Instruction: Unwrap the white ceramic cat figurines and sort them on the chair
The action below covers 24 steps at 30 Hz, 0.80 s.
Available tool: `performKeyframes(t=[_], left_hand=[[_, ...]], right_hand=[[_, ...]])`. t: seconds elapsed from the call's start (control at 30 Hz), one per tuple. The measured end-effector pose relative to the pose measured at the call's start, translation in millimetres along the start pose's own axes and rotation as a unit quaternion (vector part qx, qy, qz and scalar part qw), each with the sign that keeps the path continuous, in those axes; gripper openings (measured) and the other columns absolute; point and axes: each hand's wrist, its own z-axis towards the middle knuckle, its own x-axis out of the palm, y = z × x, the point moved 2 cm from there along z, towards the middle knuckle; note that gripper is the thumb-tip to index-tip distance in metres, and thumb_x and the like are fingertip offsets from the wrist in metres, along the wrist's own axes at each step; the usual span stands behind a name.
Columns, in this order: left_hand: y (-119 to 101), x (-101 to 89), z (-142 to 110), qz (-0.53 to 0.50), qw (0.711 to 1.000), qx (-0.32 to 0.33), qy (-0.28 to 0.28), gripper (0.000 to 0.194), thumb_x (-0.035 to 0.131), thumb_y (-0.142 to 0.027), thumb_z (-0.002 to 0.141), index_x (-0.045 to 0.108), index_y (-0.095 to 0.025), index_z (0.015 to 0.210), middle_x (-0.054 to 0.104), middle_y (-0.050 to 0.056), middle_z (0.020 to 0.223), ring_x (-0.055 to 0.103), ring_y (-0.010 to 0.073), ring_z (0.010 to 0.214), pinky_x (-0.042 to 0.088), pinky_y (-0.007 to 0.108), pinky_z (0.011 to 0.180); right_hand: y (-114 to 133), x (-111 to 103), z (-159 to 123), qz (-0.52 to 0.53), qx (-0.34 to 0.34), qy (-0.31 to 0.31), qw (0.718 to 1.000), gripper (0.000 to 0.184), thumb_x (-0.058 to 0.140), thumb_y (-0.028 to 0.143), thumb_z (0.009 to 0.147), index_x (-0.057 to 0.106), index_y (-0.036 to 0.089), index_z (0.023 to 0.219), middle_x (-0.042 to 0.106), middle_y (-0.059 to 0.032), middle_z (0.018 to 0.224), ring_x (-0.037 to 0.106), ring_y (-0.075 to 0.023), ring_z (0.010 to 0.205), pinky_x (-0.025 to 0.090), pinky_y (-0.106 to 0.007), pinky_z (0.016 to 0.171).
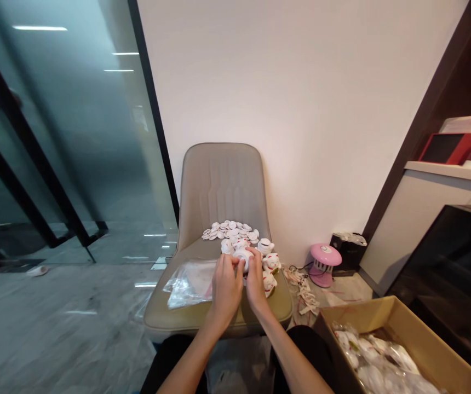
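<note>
Holding a white ceramic cat (242,259) in both hands (226,290) (256,283)

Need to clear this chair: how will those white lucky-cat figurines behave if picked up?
The lucky-cat figurine looks glossy, so probably hard, brittle and a little slippery. Its rounded body suggests it could roll or tip on the padded seat.

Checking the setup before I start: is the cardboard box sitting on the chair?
No, the cardboard box sits on the floor, to the right of the chair.
</note>
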Motion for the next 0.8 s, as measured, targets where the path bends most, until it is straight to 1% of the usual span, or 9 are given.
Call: performKeyframes(t=[0.13,0.23,0.37,0.47,0.53,0.67,0.8], left_hand=[[0.3,2.7,0.0,-0.035,0.996,-0.080,-0.023,0.022,0.055,-0.040,0.094,0.057,-0.021,0.083,0.062,0.005,0.080,0.059,0.0233,0.076,0.042,0.034,0.069],[2.4,5.9,-0.6,-0.093,0.986,-0.139,-0.021,0.028,0.056,-0.044,0.093,0.058,-0.020,0.081,0.064,0.005,0.076,0.060,0.0215,0.071,0.042,0.032,0.065],[4.7,10.7,0.6,-0.211,0.956,-0.201,-0.029,0.036,0.059,-0.053,0.087,0.060,-0.018,0.077,0.065,0.004,0.070,0.059,0.0191,0.066,0.044,0.030,0.064],[5.1,13.8,1.8,-0.261,0.934,-0.241,-0.042,0.041,0.063,-0.056,0.081,0.062,-0.016,0.075,0.067,0.006,0.071,0.061,0.0191,0.066,0.046,0.029,0.064],[4.9,15.7,1.9,-0.271,0.928,-0.253,-0.039,0.039,0.062,-0.054,0.082,0.063,-0.015,0.075,0.069,0.006,0.072,0.062,0.0192,0.067,0.046,0.029,0.064],[5.9,19.1,0.5,-0.272,0.926,-0.260,-0.038,0.034,0.059,-0.048,0.085,0.064,-0.015,0.076,0.069,0.006,0.072,0.063,0.0193,0.068,0.046,0.028,0.064],[8.7,20.4,-0.6,-0.273,0.921,-0.273,-0.046,0.035,0.057,-0.047,0.086,0.062,-0.016,0.072,0.068,0.006,0.071,0.062,0.0194,0.067,0.046,0.029,0.064]], right_hand=[[1.7,1.6,-1.8,-0.036,-0.021,-0.012,0.999,0.035,0.039,0.047,0.101,0.054,0.024,0.123,0.057,-0.0084,0.127,0.051,-0.0222,0.123,0.038,-0.040,0.109],[8.9,2.5,-2.1,-0.061,-0.055,-0.008,0.997,0.032,0.042,0.044,0.100,0.054,0.025,0.123,0.056,-0.0085,0.124,0.051,-0.0231,0.121,0.038,-0.042,0.109],[21.3,2.8,-1.4,-0.085,-0.113,-0.001,0.990,0.030,0.047,0.039,0.098,0.054,0.025,0.123,0.054,-0.0084,0.123,0.049,-0.0241,0.122,0.037,-0.043,0.109],[25.0,2.5,0.2,-0.097,-0.135,0.006,0.986,0.029,0.048,0.037,0.098,0.054,0.025,0.123,0.053,-0.0084,0.123,0.049,-0.0246,0.122,0.037,-0.044,0.109],[24.5,2.0,1.2,-0.102,-0.139,0.010,0.985,0.029,0.047,0.037,0.098,0.054,0.025,0.123,0.052,-0.0084,0.124,0.049,-0.0248,0.123,0.037,-0.044,0.109],[22.0,1.6,1.9,-0.119,-0.151,0.011,0.981,0.029,0.047,0.037,0.098,0.055,0.025,0.123,0.051,-0.0087,0.127,0.047,-0.0255,0.126,0.034,-0.045,0.111],[21.6,3.3,0.5,-0.129,-0.168,0.011,0.977,0.029,0.047,0.039,0.097,0.055,0.025,0.122,0.051,-0.0093,0.127,0.045,-0.0267,0.128,0.033,-0.047,0.112]])
